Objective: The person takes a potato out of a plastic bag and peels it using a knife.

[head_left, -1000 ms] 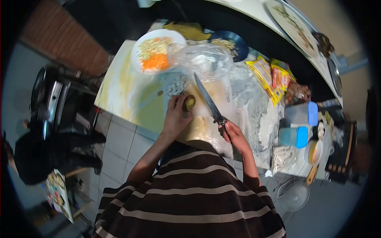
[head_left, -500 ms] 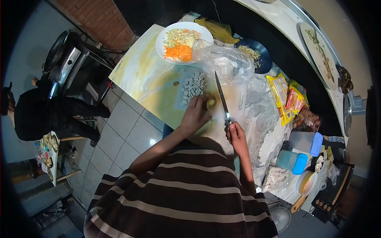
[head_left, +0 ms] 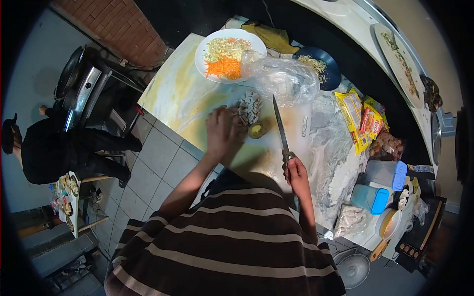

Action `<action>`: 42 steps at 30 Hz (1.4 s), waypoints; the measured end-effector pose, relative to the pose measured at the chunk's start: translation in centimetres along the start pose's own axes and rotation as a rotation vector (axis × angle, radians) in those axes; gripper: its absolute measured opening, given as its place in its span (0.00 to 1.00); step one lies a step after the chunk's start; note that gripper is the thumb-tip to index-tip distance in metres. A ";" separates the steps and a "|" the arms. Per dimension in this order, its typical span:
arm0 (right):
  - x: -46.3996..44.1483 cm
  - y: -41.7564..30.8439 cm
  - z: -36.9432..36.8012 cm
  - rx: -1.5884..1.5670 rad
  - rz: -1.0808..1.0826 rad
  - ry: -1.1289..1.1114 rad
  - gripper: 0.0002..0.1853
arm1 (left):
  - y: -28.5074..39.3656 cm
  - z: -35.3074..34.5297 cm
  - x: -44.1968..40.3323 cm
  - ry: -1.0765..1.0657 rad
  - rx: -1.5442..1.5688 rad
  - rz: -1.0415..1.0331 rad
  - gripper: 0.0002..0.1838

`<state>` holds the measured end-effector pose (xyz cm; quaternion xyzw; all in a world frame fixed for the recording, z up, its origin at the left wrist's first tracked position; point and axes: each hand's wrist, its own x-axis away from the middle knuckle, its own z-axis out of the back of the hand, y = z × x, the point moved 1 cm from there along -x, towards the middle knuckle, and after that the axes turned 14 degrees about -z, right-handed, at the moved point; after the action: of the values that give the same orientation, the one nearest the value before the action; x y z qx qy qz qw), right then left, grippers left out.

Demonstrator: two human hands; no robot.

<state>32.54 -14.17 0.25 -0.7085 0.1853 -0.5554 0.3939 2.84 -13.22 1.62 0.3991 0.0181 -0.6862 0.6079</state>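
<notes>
In my right hand [head_left: 296, 172] is a kitchen knife [head_left: 280, 123], gripped by its dark handle, its long blade pointing away from me over the pale cutting board [head_left: 296, 116]. My left hand [head_left: 220, 129] is empty, palm down with fingers spread and slightly bent, at the left side of a pile of chopped greyish-white pieces [head_left: 251, 106]. Just right of that hand lies a brown-skinned lump with a yellow cut face [head_left: 256, 130], perhaps ginger. By the left fingertips sits a small brown bit [head_left: 223, 106], partly hidden.
Beyond the board stand a white plate [head_left: 201, 66] of shredded vegetables, a clear plastic bag [head_left: 286, 81] and a dark bowl [head_left: 335, 74]. Yellow packets [head_left: 353, 121], plastic containers [head_left: 370, 198] and a wooden-handled pan [head_left: 379, 250] line the right. A person in black [head_left: 54, 148] stands left, by a stove.
My left hand has let go of the yellow-faced lump and moved left. The chopped pieces are bunched more tightly, farther right. The knife stays in my right hand, nearly unmoved.
</notes>
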 end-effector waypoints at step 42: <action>2.1 -0.1 -2.3 0.446 0.230 0.209 0.16 | 3.4 -1.2 0.6 -0.231 -0.053 -0.097 0.32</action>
<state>31.09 -16.41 1.81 -0.5172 0.1771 -0.6045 0.5794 6.42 -13.93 2.03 0.3000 -0.0144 -0.7554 0.5823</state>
